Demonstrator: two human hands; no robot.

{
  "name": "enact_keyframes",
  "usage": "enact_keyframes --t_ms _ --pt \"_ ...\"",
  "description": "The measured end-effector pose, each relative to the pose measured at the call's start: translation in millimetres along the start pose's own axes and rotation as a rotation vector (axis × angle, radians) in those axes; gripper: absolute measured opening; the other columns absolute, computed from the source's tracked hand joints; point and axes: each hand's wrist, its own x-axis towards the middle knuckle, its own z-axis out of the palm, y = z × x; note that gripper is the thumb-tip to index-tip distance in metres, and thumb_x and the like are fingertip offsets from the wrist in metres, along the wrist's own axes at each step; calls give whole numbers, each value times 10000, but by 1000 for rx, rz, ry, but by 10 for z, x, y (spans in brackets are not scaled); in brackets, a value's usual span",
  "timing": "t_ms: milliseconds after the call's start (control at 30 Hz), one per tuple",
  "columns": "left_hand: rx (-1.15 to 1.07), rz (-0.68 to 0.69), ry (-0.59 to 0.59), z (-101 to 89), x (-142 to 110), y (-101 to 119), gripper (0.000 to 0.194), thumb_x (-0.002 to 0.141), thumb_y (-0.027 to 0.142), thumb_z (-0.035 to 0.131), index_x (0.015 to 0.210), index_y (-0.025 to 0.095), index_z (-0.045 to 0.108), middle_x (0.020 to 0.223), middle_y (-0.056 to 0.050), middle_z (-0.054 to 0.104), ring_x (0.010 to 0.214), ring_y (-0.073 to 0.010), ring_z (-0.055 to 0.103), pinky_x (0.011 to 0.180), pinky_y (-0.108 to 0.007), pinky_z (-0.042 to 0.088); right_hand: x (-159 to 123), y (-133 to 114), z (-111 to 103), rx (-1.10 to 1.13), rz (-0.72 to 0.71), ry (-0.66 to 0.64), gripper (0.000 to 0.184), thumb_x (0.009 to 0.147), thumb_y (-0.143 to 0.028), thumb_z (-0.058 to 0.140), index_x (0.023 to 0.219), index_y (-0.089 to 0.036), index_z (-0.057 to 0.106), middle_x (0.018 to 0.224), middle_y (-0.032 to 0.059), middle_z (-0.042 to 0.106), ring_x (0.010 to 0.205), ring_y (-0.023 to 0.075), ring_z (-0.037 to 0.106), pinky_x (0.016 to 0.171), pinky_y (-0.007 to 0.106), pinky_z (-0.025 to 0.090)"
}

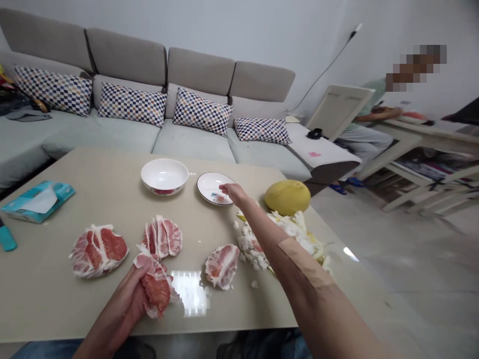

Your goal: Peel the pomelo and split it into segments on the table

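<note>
My left hand is closed around a partly peeled pomelo segment, its red flesh bare and white membrane hanging off it. My right hand reaches over a small white plate with a dark rim. Its fingers look drawn together; whatever may be between them is too small to make out. A reddish bit lies on the plate near the fingertips. Pomelo segments rest just beyond my left hand, a large pomelo chunk sits to the left, and another piece lies between my arms.
A white bowl stands left of the plate. A whole yellow pomelo sits behind a pile of peel, partly hidden by my right forearm. A tissue pack lies at left. Another person sits at a far-right table.
</note>
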Motion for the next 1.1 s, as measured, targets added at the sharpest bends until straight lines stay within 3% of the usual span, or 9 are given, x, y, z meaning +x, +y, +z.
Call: enact_keyframes --t_ms 133,300,467,600,667,733,800,967,1100 --pt "-33 -57 3 -24 4 14 226 883 276 649 1078 165 623 1002 -102 737 899 -278 731 690 -359 594 -28 20 -54 -89 -22 0 363 959 -359 616 1268 -171 584 1268 97 608 1063 232 634 886 443 557" --pt "-71 -49 -27 18 11 33 174 896 264 614 1016 141 644 920 -95 728 834 -251 727 707 -355 589 -198 -1 -21 -204 -82 18 346 963 -360 610 1252 -171 590 1251 92 617 1050 225 639 881 440 558" --pt "-122 -88 -87 3 16 53 175 930 234 528 1002 136 652 937 -105 722 785 -222 710 718 -360 585 -564 -106 128 -247 -226 -57 233 850 -171 687 1081 -170 709 1195 105 666 1030 216 642 986 398 481" --pt "-172 -85 -97 -15 -8 81 176 928 228 522 964 123 658 930 -118 729 807 -232 713 765 -378 584 -1149 -165 334 -213 -285 -270 185 826 -169 686 1001 -185 744 1053 90 725 887 194 676 861 364 532" --pt "-191 -65 -105 -17 -27 95 175 928 221 519 955 122 660 935 -126 733 817 -242 715 760 -380 584 -1515 -130 447 -176 -275 -492 156 886 -281 646 954 -190 754 914 64 747 759 173 683 739 334 558" --pt "-207 -34 -132 -23 -38 104 177 933 217 513 962 126 662 945 -129 736 819 -246 715 743 -372 582 -1851 -58 543 -74 -251 -833 284 920 -420 610 1005 -184 744 937 63 745 789 171 680 745 328 553" --pt "-218 -13 -162 -37 -36 108 181 939 216 508 964 126 663 940 -128 737 812 -238 713 728 -349 576 -2100 23 611 -52 -193 -984 353 904 -503 618 985 -183 745 891 46 735 780 161 669 737 308 534" --pt "-210 23 -164 -57 -19 126 144 912 203 549 961 128 662 860 -92 726 737 -197 695 684 -299 558 -2349 129 703 65 1 -1093 397 824 -543 699 1015 -196 729 855 25 716 738 153 660 728 305 514" --pt "-90 135 -186 -54 -90 162 147 850 286 675 897 155 629 764 -36 686 651 -174 658 604 -279 532 -2421 97 761 -152 -176 -942 383 841 -458 683 1118 -194 710 964 67 733 846 209 686 777 346 541"
